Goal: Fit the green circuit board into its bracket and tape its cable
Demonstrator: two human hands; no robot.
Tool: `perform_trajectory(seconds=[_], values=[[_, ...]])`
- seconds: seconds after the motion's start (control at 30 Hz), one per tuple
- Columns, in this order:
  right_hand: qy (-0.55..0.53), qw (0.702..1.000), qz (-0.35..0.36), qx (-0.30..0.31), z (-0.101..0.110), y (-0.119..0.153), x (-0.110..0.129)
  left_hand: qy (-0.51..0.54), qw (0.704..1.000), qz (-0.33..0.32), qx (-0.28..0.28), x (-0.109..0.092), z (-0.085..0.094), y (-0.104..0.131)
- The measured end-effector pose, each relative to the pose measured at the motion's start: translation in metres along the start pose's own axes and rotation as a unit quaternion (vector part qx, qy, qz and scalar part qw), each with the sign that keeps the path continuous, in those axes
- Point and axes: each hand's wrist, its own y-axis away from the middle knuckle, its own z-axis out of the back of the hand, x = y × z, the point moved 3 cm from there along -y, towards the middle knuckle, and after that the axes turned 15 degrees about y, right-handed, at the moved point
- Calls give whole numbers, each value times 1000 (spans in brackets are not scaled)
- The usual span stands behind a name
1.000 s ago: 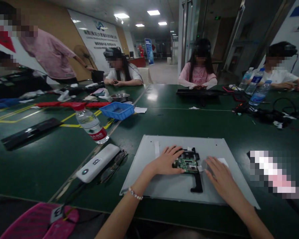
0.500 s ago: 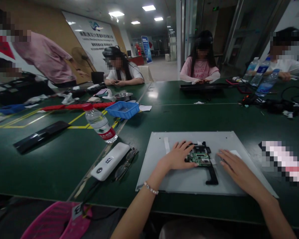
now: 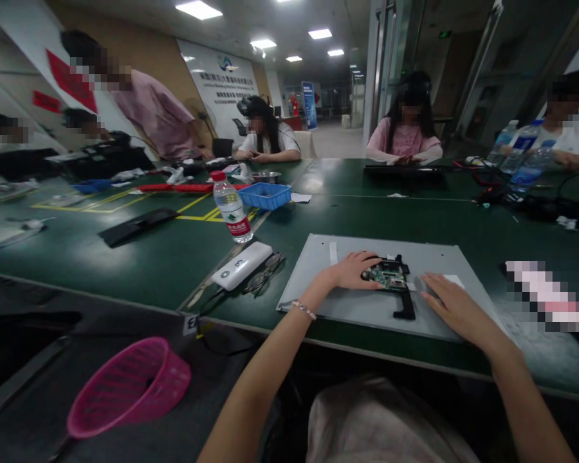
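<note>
A flat grey panel (image 3: 357, 301) lies on the green table in front of me. On its middle sits a green circuit board (image 3: 390, 278) in a black plastic frame (image 3: 405, 305). My left hand (image 3: 354, 270), with a beaded bracelet on the wrist, rests over the left part of the board, fingers stretched out and apart. It covers that side of the board. My right hand (image 3: 451, 301) lies flat on the panel to the right of the frame, fingers extended and holding nothing. A white strip (image 3: 333, 252) is stuck near the panel's upper left.
Left of the panel are glasses (image 3: 265, 273), a white power bank (image 3: 242, 265) and a water bottle (image 3: 234, 212). A blue tray (image 3: 265, 196) stands farther back. A pink basket (image 3: 130, 386) is below the table edge. Several people are around the table.
The view has swung left and downward, so more of the pink basket and the room's left side shows. Both hands keep nearly the same places on the panel and board.
</note>
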Motion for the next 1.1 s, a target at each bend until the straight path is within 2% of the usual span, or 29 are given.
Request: perform_trajectory(seconds=[0.23,0.43,0.53,0.6,0.67,0.77,0.83,0.93,1.0,1.1], values=[[12,1000,-19,-18,-2,12,6,3,1000,-18,-3,-6,-5,3],[-9,999,-23,-22,3,10,7,-3,1000,-2,-21,-12,1,6],[-18,999,-24,-31,4,11,7,-15,998,2,-65,-18,15,9],[-22,999,-26,-33,4,11,7,-18,991,3,-135,-18,32,12],[-23,999,-27,-30,5,12,7,-17,978,8,-209,-10,49,16],[-20,999,-29,-24,4,12,7,-40,955,56,-289,18,68,21],[-16,999,-29,-22,3,12,6,-37,952,91,-289,40,70,23],[-11,999,-26,-19,2,13,7,-1,952,139,-273,68,63,25],[-13,999,-27,-21,2,14,7,11,950,160,-268,78,58,26],[-20,999,-29,-32,3,15,8,10,949,170,-266,80,55,27]])
